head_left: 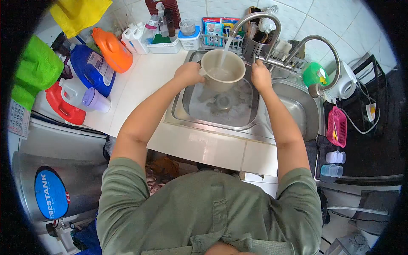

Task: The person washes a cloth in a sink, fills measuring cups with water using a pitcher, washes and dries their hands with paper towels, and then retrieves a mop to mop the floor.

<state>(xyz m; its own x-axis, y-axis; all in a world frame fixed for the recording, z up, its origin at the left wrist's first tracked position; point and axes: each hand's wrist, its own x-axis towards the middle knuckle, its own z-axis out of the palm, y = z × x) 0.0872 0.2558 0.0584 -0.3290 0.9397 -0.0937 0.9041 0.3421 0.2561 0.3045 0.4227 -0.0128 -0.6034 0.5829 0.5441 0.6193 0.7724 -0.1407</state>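
My left hand (189, 74) is closed round the handle of a beige water dipper (219, 86), held over the left basin of the steel sink (176, 111). Water runs from the curved faucet (278, 32) into the dipper, and some water shows inside it. My right hand (261, 76) grips the faucet lever (254, 57) behind the sink's divider. Below the dipper, sudsy water lies around the drain (223, 102).
Left on the counter (140, 91) stand an orange bottle (112, 50), a blue jug (92, 68) and a red bottle (63, 102). A utensil holder (254, 50) stands behind the sink. Right are a flexible spout (338, 63) and a pink basket (337, 127).
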